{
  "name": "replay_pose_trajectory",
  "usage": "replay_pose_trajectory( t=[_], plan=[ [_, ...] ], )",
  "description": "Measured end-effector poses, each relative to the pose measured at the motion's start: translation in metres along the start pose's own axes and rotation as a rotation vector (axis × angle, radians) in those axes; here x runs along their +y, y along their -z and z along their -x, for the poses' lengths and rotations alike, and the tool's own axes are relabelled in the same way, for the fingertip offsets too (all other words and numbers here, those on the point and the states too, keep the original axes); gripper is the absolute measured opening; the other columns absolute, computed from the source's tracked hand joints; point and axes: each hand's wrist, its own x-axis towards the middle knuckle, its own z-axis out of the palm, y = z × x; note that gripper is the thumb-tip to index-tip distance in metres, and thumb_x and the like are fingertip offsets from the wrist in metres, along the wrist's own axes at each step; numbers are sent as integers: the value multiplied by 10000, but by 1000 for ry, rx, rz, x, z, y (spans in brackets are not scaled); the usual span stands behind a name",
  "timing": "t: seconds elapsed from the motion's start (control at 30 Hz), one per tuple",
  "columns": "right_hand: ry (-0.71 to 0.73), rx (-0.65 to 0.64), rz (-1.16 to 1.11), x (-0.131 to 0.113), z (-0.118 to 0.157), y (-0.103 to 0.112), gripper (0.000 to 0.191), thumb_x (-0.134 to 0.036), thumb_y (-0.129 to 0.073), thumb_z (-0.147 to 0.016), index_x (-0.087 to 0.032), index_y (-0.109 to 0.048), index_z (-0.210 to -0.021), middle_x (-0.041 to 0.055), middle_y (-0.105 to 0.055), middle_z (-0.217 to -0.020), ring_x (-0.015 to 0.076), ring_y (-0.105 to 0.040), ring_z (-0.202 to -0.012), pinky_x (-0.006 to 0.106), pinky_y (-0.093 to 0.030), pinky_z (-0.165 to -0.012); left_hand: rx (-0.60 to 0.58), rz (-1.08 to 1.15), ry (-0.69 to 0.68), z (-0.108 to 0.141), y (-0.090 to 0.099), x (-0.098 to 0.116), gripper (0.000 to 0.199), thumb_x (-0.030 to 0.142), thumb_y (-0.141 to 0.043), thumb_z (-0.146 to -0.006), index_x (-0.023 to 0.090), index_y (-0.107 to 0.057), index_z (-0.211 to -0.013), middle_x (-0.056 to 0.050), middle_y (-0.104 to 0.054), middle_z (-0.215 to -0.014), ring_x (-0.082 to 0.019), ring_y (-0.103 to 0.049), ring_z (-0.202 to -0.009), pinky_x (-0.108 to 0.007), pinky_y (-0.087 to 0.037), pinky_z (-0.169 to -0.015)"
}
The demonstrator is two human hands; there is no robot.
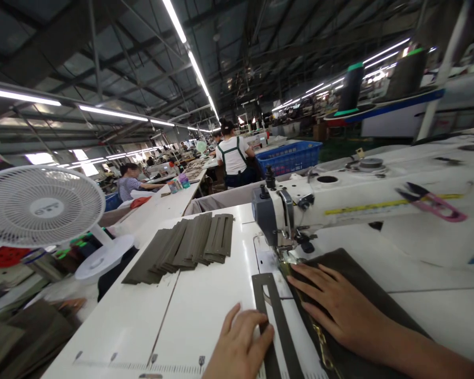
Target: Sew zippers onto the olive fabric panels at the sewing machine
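Observation:
My right hand (335,305) lies flat with fingers spread on a dark olive fabric panel (347,263), just in front of the needle area of a white sewing machine (284,216). A zipper (322,342) with gold-coloured pulls runs along the panel's left edge. My left hand (240,342) has thumb and forefinger closed on the left side of an olive slotted fabric piece (278,310), a narrow frame with a long opening. This piece lies on the white table beside the panel. The panel's far corner reaches under the machine arm; my right forearm covers part of it.
Several olive pieces (181,245) lie overlapped on the table (205,300). A white fan (47,205) stands left. Pink-handled thread snips (434,202) rest on the machine arm. Behind are a blue crate (290,156), thread cones (349,87) and a person in a white shirt (233,155).

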Motion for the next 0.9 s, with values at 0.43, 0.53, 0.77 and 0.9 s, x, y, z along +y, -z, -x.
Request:
replay_pose_trajectory(
  t=[0.43, 0.53, 0.77, 0.9],
  plan=[
    [10, -19, -19, 2, 7, -4, 410, -220, -368, -902, -148, -486, -1289, 115, -420, -1355, 244, -405, -1243, 481, -355, -1010, 351, 230, 265, -41, 17, 3, 341, 83, -365, -859, 178, -599, -1087, -101, -638, -1011, -194, -619, -921, -345, -545, -791],
    [35, 32, 52, -2, 10, -10, 432, -206, -380, -892, -148, -453, -1314, 120, -406, -1363, 251, -399, -1246, 482, -369, -997, 466, 159, 172, -56, 7, 4, 368, 87, -364, -883, 178, -520, -1203, -114, -595, -1183, -190, -588, -1057, -334, -519, -878],
    [102, 35, 97, -4, 8, -4, 511, -183, -397, -874, -143, -339, -1380, 132, -448, -1335, 237, -408, -1241, 462, -399, -976, 268, 20, 41, -93, -21, 8, 190, 124, -483, -870, 136, -606, -1014, -106, -655, -1070, -212, -634, -961, -352, -529, -869],
    [112, 44, 141, -5, 7, 1, 504, -164, -393, -865, -136, -364, -1368, 125, -448, -1337, 233, -423, -1231, 437, -410, -973, 261, -24, 69, -91, -19, 6, 185, 143, -462, -900, 137, -598, -1024, -91, -661, -956, -203, -642, -867, -342, -568, -766]
  ],
)
